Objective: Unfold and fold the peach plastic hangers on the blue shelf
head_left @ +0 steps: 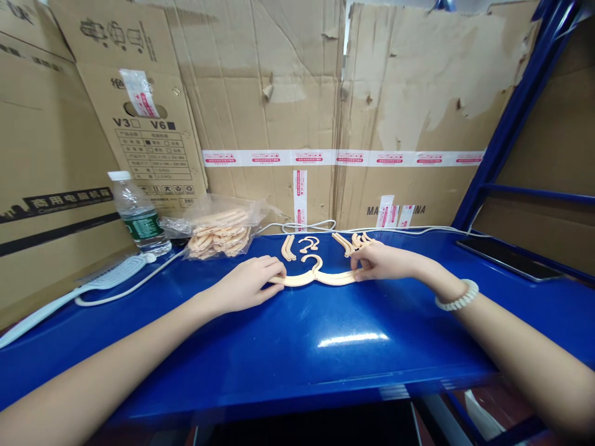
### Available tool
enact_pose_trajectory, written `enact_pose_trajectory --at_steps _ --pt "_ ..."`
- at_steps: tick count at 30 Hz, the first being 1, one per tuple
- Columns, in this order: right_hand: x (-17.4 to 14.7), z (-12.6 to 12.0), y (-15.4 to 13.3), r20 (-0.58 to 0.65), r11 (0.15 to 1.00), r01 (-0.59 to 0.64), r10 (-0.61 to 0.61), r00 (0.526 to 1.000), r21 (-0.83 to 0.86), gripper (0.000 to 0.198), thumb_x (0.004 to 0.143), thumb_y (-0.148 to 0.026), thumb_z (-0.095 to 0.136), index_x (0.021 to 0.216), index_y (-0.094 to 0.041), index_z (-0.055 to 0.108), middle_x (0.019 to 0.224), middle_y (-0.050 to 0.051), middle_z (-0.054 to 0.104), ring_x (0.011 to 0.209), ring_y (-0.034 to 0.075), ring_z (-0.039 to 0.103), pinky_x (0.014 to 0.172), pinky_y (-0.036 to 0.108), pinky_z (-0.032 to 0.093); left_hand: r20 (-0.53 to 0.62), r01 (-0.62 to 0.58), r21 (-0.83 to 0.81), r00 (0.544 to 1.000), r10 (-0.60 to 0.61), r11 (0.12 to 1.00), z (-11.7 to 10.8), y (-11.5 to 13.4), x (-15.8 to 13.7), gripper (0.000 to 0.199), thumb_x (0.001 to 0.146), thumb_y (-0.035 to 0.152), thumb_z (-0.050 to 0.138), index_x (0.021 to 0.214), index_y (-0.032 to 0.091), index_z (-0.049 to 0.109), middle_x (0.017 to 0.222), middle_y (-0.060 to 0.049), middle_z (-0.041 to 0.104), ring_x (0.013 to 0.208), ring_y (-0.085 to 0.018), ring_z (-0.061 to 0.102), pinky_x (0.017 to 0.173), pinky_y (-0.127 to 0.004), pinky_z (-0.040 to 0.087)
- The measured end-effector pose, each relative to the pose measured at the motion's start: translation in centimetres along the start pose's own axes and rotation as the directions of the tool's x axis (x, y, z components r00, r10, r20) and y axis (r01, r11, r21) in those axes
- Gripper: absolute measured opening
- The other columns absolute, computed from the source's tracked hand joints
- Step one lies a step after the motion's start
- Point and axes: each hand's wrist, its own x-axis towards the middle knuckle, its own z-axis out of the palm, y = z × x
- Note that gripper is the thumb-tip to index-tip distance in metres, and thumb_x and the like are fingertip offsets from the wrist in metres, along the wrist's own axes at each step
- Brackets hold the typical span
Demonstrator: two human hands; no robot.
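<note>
A small peach-coloured clothes hanger (pixel 315 277) lies on the blue tabletop with its hook pointing away from me. My left hand (pixel 248 282) pinches the hanger's left arm between thumb and fingers. At the other end, my right hand (pixel 377 262) has its fingers closed on the right arm. Just behind the hanger are curved arm pieces (pixel 288 248) and loose hooks (pixel 309 243). More arm pieces (pixel 343 244) and several small parts (pixel 362 240) lie by my right hand, which partly hides them.
A clear plastic bag of peach-coloured pieces (pixel 220 232) sits at the back left. Beside it are a water bottle (pixel 141 217) and a pale hairbrush (pixel 100 277). A dark phone (pixel 509 259) lies at right. Cardboard (pixel 274 111) walls the back, with a white cable (pixel 409 230) along it.
</note>
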Motion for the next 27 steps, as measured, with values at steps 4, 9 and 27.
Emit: enact_pose_trajectory --at_steps 4,9,27 --pt "-0.1 -0.1 -0.1 -0.008 1.000 0.013 -0.013 1.000 -0.017 0.018 0.079 -0.032 0.065 0.089 -0.018 0.067 0.065 0.000 0.060 0.059 0.013 0.054 0.058 0.025 0.035 0.003 0.005 0.001 1.000 -0.005 1.000 0.0 0.2 0.0 0.010 0.091 0.024 0.045 0.088 0.019 0.052 0.087 -0.003 0.061 0.080 -0.019 0.056 0.072 -0.031 0.042" --pt "-0.2 0.0 0.1 -0.014 1.000 0.018 -0.018 1.000 -0.019 0.020 0.079 -0.035 0.065 0.089 -0.018 0.067 0.065 0.000 0.060 0.058 0.013 0.053 0.055 0.024 0.033 0.000 -0.001 -0.008 1.000 0.001 1.000 0.2 0.0 0.0 0.008 0.088 0.020 0.045 0.087 0.019 0.053 0.086 -0.002 0.061 0.080 -0.018 0.056 0.072 -0.030 0.041" --pt "-0.1 0.0 0.0 -0.035 0.999 -0.026 0.025 0.999 -0.019 0.024 0.080 -0.040 0.064 0.090 -0.018 0.068 0.069 0.002 0.059 0.061 0.014 0.052 0.054 0.024 0.030 -0.164 0.063 -0.102 0.983 -0.079 0.993 1.9 -0.6 0.0 0.011 0.086 0.018 0.047 0.093 0.020 0.056 0.092 -0.005 0.061 0.087 -0.020 0.056 0.078 -0.033 0.045"
